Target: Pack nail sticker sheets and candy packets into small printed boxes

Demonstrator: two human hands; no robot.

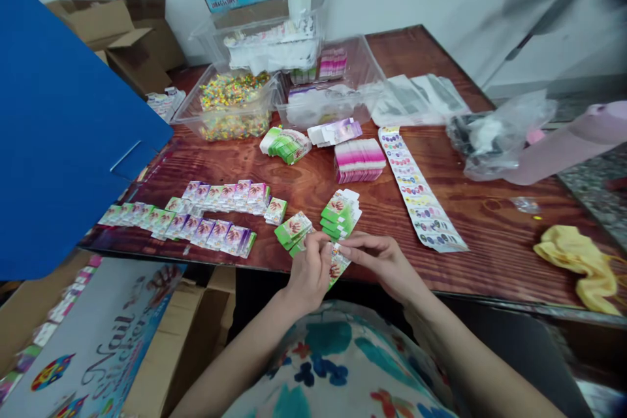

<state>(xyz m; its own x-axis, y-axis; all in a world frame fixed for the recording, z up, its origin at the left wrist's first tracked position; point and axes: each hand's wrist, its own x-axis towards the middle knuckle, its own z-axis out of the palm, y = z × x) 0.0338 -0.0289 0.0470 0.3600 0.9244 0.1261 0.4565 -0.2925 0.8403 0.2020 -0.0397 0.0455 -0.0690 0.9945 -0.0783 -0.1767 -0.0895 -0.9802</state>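
Close to the table's front edge, both hands hold one small green and white printed box (337,266). My left hand (311,269) has its fingers closed on the box's left side. The thumb and fingertips of my right hand (379,260) pinch its upper end. Just beyond lie flat green boxes (341,212) in a fanned stack, and to the left of them more green boxes (294,227). Rows of small purple and green boxes (203,230) stretch along the left side. A strip of printed stickers (418,189) lies to the right.
Behind are a clear bin of colourful candies (230,104) and another clear bin (362,72). A pink card stack (360,158) sits mid-table. At right are a pink bottle (568,144) and yellow cloth (578,258). A blue panel (63,130) blocks the left; an open carton (171,339) stands below.
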